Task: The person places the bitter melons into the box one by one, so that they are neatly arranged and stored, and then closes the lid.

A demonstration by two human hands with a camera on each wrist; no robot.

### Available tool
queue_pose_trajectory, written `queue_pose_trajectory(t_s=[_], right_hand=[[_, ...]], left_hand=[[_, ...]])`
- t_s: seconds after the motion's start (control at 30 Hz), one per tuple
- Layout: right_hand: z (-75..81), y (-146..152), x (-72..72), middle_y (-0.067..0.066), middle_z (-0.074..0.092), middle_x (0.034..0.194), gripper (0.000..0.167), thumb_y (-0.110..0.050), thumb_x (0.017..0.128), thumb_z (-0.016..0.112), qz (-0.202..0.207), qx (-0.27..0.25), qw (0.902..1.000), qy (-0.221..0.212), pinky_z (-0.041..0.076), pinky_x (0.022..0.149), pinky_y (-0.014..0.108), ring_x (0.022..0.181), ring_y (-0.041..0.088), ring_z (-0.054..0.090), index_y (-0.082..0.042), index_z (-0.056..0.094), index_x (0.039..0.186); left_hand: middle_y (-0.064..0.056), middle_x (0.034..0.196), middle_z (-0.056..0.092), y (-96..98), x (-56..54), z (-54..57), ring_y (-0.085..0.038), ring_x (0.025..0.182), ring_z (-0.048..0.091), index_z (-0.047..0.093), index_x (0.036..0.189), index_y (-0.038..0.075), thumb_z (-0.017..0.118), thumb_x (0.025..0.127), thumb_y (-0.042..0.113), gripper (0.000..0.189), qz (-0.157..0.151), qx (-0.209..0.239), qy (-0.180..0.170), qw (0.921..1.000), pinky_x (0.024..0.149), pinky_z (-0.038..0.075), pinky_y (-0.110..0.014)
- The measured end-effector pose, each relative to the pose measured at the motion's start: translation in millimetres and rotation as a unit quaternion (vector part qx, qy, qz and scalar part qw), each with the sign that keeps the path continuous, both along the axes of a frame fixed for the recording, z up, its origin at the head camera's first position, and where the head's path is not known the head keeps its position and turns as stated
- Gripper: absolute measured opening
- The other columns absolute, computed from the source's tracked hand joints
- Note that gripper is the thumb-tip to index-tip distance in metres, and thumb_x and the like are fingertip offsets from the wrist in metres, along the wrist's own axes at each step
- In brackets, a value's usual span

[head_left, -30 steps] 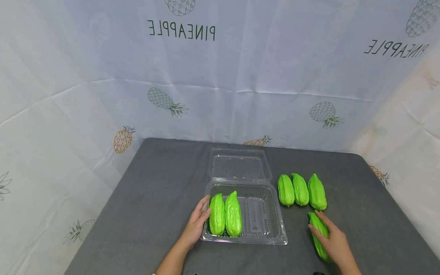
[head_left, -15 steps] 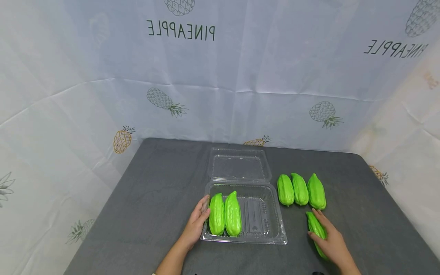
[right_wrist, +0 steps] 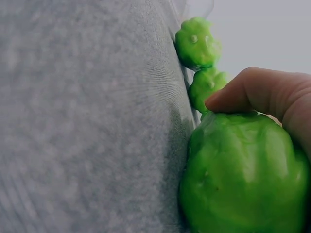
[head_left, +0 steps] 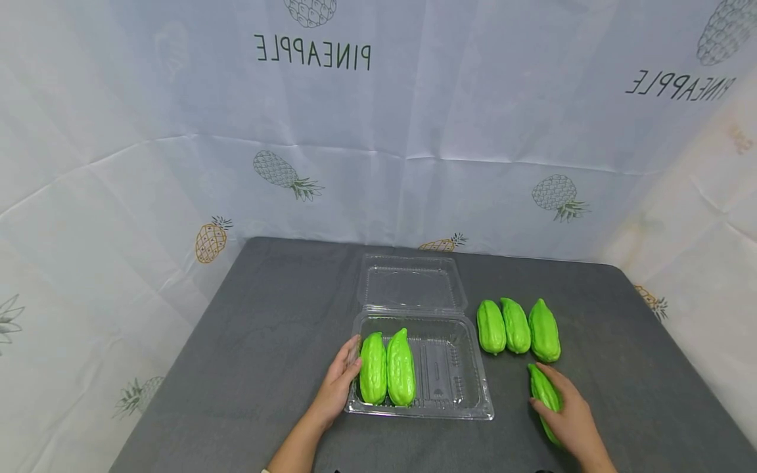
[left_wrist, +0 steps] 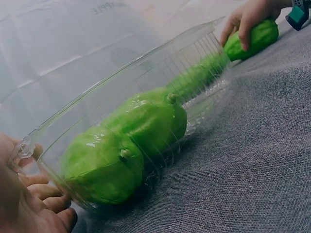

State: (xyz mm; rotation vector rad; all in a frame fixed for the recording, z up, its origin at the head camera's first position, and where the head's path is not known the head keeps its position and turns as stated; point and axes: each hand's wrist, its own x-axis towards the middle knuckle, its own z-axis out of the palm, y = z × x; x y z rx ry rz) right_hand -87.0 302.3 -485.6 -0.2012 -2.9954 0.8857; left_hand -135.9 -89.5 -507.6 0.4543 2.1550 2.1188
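Right hand [head_left: 571, 415] grips a gourd [head_left: 545, 393] toward the tabletop's [head_left: 284, 315] right edge (level lift advisable); left hand [head_left: 336, 386] holds the box [head_left: 440, 368].

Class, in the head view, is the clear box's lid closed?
No, the lid lies open behind the box, leaving the two green vegetables uncovered.

Head view down onto container [head_left: 440, 371]
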Motion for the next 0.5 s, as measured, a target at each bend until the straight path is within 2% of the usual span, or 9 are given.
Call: queue_pose_trajectory(t_s=[0.03, 0.13, 0.17, 0.23, 0.43, 0.5], right_hand=[[-0.1, -0.1, -0.3, 0.033, 0.035, 0.137, 0.065, -0.010, 0.082, 0.064, -0.004, -0.002, 1.0000, -0.007, 0.033, 0.092, 0.067, 0.123, 0.052, 0.035, 0.000, 0.036, 0.140], [0.1, -0.1, -1.6, 0.033, 0.032, 0.139, 0.067, -0.012, 0.083, 0.064, -0.012, -0.006, 0.9995, -0.028, 0.031, 0.094, 0.068, 0.124, 0.052, 0.033, -0.002, 0.033, 0.141], [0.3, -0.2, -2.1, 0.033, 0.032, 0.139, 0.067, -0.013, 0.084, 0.063, -0.014, -0.007, 0.9993, -0.033, 0.031, 0.094, 0.068, 0.124, 0.052, 0.032, -0.002, 0.033, 0.142], [0.8, -0.3, -2.7, 0.032, 0.031, 0.140, 0.067, -0.014, 0.084, 0.063, -0.018, -0.007, 0.9990, -0.041, 0.031, 0.095, 0.067, 0.125, 0.052, 0.032, -0.002, 0.032, 0.142], [1.7, -0.2, -2.6, 0.033, 0.031, 0.140, 0.067, -0.014, 0.084, 0.063, -0.024, -0.007, 0.9985, -0.049, 0.031, 0.095, 0.067, 0.125, 0.052, 0.032, -0.003, 0.032, 0.142], [0.9, 0.1, -2.0, 0.033, 0.033, 0.139, 0.066, -0.014, 0.084, 0.063, -0.026, -0.001, 0.9988, -0.042, 0.032, 0.093, 0.067, 0.124, 0.052, 0.033, -0.002, 0.034, 0.142]], left_hand=[[-0.031, 0.150, 0.017, -0.3, 0.0, -0.5, -0.041, 0.140, 0.014, 0.018, 0.144, -0.008, 0.036, 0.101, 0.025, 0.057, -0.001, -0.001, 0.002, 1.0000, 0.114, 0.017, -0.046], [-0.027, 0.152, 0.016, 0.0, -0.7, 0.2, -0.037, 0.142, 0.014, 0.018, 0.145, -0.006, 0.037, 0.100, 0.026, 0.058, 0.004, -0.001, -0.022, 0.9998, 0.115, 0.017, -0.041], [-0.026, 0.152, 0.016, 0.4, -0.9, 1.4, -0.039, 0.142, 0.012, 0.017, 0.145, -0.005, 0.038, 0.100, 0.028, 0.059, 0.005, 0.001, -0.039, 0.9992, 0.114, 0.015, -0.042], [-0.026, 0.153, 0.015, 0.8, -1.3, 2.4, -0.038, 0.142, 0.012, 0.017, 0.145, -0.005, 0.038, 0.100, 0.025, 0.058, 0.007, 0.000, -0.048, 0.9988, 0.115, 0.015, -0.039], [-0.026, 0.153, 0.014, 2.1, 0.2, 6.9, -0.038, 0.142, 0.010, 0.016, 0.145, -0.006, 0.036, 0.101, 0.018, 0.054, 0.009, 0.003, -0.052, 0.9986, 0.114, 0.012, -0.046], [-0.025, 0.153, 0.015, 2.6, 0.6, 7.7, -0.037, 0.142, 0.011, 0.016, 0.146, -0.005, 0.037, 0.101, 0.019, 0.055, 0.009, 0.003, -0.056, 0.9984, 0.115, 0.014, -0.039]])
